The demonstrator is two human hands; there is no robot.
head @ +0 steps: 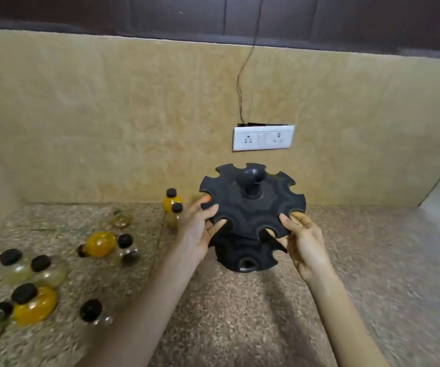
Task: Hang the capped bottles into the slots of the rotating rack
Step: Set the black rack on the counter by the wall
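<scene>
A black two-tier rotating rack (250, 207) with notched slots and a knob on top stands on the speckled counter (359, 274) near the wall. No bottle hangs in its visible slots. My left hand (200, 229) grips the upper disc's left rim. My right hand (303, 239) grips its front right rim. Several black-capped bottles lie and stand to the left: an upright yellow bottle (172, 205) just left of my left hand, a yellow one on its side (99, 243), another yellow one (34, 305), and clear ones (17, 268).
A white socket plate (263, 137) with a thin wire running up is on the tiled wall behind the rack. The counter meets a side wall at the far right. Bare counter lies in front of and right of the rack.
</scene>
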